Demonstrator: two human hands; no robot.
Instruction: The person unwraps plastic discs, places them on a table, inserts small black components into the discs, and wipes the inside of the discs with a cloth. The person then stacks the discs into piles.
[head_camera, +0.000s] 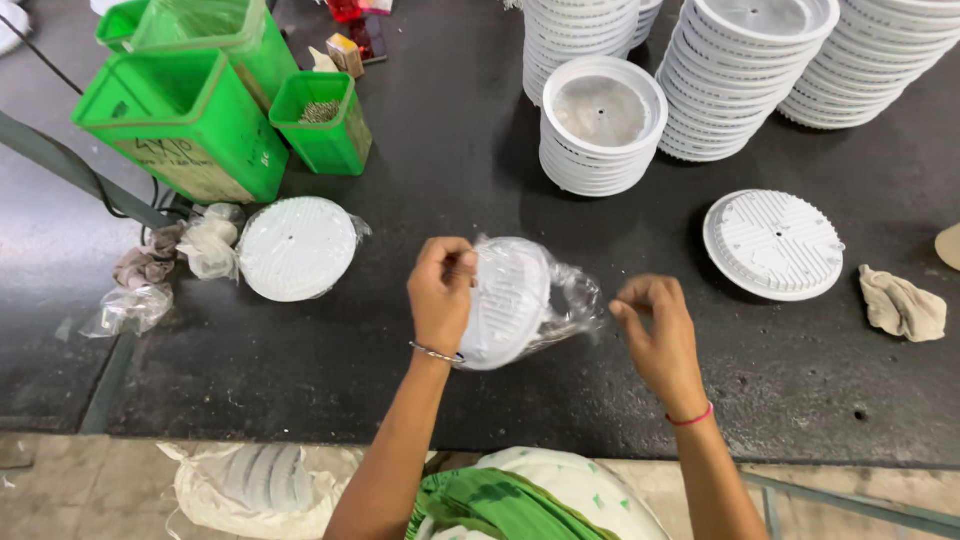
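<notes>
Dark and flat, the work table fills most of the view. Near its front edge, a round white plastic disc sits half inside a clear plastic bag. The disc is tipped up on its edge, with its ribbed face toward the right. The left hand is closed on the disc's left rim. The right hand pinches the loose end of the bag, a little apart from the disc. To the left lies another bagged white disc, flat on the table. To the right lies a bare disc, beside a crumpled cloth. Farther back stand tall stacks of white discs and green bins
</notes>
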